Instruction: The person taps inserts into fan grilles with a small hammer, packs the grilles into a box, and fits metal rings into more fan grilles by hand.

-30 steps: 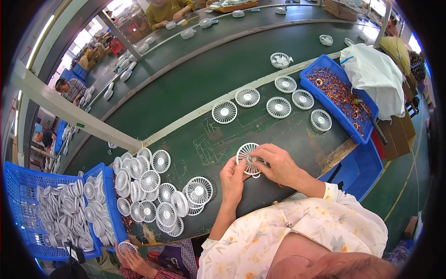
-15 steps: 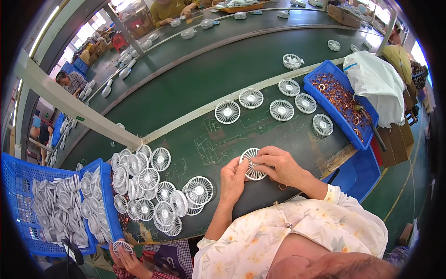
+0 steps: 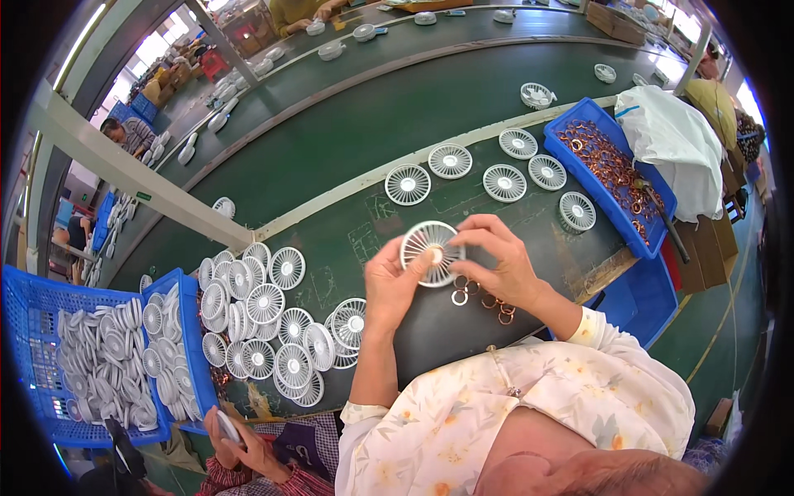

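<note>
A round white fan grille (image 3: 416, 258) with radial slots is held tilted up above the dark bench. Its left and lower part is in my left hand (image 3: 387, 285), the thumb lying across its face near the hub. At the right rim my right hand (image 3: 502, 263) pinches with thumb and forefinger, the other fingers curled. Beneath that hand several copper-coloured rings (image 3: 505, 312) lie on the bench. To the left is a pile of white grilles (image 3: 265, 303), some stacked. More grilles (image 3: 504, 183) stand spread out beyond my hands.
At the right, a blue bin (image 3: 613, 217) holds copper rings and a tool handle, beside a white bag (image 3: 674, 145). Blue crates (image 3: 31, 331) of grilles stand left. A green conveyor (image 3: 331, 124) carries fan parts. A co-worker's hands (image 3: 240, 446) hold a grille at lower left.
My hands have lifted the grille up and away from the bench edge and tilted it. The rings under my right hand have come into view. The co-worker's grille has turned edge-on.
</note>
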`<state>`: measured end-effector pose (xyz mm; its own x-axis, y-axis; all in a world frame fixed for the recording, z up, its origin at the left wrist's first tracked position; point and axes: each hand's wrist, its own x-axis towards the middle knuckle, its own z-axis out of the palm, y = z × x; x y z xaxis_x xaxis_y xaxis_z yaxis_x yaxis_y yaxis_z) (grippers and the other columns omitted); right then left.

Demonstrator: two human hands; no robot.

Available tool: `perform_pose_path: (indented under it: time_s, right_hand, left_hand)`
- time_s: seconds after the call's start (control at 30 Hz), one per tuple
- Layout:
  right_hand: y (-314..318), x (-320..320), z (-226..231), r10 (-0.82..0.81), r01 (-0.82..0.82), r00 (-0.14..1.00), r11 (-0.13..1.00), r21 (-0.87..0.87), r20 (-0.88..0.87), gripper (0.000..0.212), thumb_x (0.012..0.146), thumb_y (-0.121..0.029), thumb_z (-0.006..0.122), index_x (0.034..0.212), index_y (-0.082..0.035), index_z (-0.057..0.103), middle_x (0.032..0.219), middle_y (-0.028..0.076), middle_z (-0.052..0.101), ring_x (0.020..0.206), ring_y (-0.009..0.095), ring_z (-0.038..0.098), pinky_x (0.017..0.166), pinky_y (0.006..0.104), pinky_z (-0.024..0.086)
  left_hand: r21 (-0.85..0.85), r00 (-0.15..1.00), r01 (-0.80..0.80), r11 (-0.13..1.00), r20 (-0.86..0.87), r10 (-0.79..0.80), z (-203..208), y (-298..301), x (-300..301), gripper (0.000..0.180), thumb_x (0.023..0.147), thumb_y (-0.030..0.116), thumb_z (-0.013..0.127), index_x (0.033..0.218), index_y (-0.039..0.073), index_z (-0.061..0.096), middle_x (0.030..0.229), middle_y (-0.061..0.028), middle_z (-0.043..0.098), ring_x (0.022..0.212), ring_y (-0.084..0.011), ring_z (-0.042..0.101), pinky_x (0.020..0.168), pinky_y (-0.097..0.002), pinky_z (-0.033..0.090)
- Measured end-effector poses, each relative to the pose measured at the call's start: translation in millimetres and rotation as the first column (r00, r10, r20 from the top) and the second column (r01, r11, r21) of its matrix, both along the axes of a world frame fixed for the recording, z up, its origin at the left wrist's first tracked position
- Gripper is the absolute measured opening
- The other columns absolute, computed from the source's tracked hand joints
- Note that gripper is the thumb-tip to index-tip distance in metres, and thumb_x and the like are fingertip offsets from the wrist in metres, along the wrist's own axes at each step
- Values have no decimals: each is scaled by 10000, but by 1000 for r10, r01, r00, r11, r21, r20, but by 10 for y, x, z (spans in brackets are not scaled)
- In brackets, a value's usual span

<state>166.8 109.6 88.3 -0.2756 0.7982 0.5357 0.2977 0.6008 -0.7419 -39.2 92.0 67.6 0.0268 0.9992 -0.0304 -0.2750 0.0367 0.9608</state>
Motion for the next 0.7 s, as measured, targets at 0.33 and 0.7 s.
perform_pose_path:
  time_s: [0.33,0.7]
  right_hand:
    - [-293,102,-677,113,-118,838,993,-24,534,169,809,-180,815,908,-83,717,986,68,611,933,281,586,822,403,490]
    - [-270,508,-268,76,-43,997,706,-707,15,166,879,-163,796,908,-2,766,890,55,701,768,112,676,665,260,516]
  left_hand:
    - [392,174,-312,866,-872,457,-172,388,-190,288,936,119,684,1221,146,653,991,-157,741,895,-394,709,753,-505,554]
    - [301,65,-80,950,-950,306,-636,776,-346,536,910,54,671,1430,77,542,1485,-150,523,1441,-414,408,1175,-573,349]
